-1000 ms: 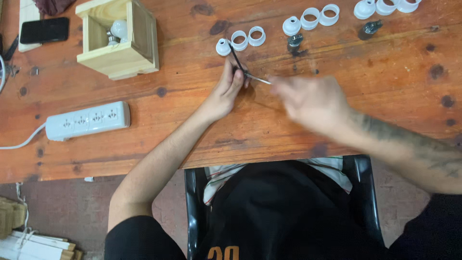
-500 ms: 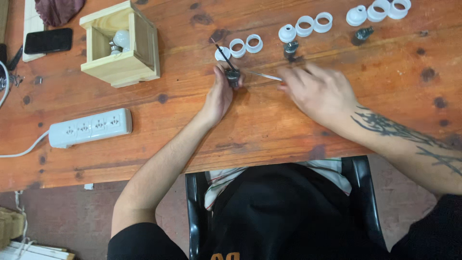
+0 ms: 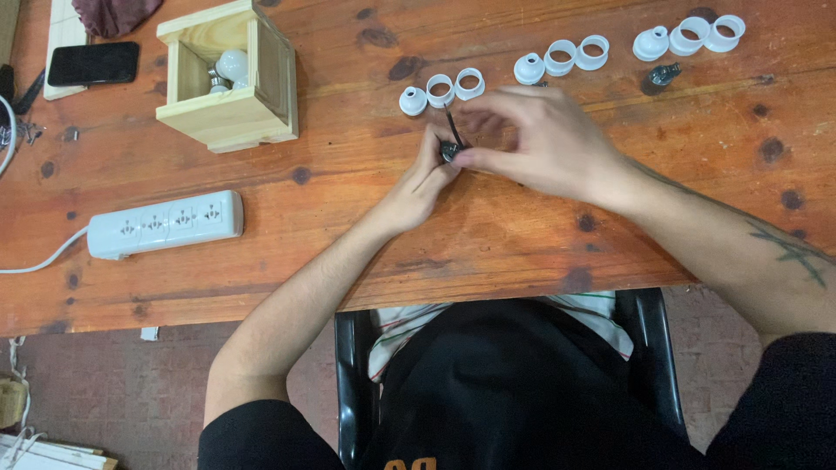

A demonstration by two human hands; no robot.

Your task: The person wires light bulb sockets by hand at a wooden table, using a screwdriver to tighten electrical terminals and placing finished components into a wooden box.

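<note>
Black chair [image 3: 357, 383] and dark-clothed lap, cut off at the near edge. Beyond it, a knotty, reddish wooden table [image 3: 488, 235]. At its centre, the left hand [image 3: 422, 178] and right hand [image 3: 531, 139] meet, fingers pinched closed on a small dark metal lamp-socket part [image 3: 450, 152] with a thin black wire [image 3: 453, 126] rising from it; its form is largely hidden by fingertips. Left: white rectangular power strip [image 3: 165, 224]. Farther: three groups of white plastic rings and caps [image 3: 440, 89], a second dark part [image 3: 659, 77], and an open pale-wood box [image 3: 231, 78] holding a bulb [image 3: 231, 65].
</note>
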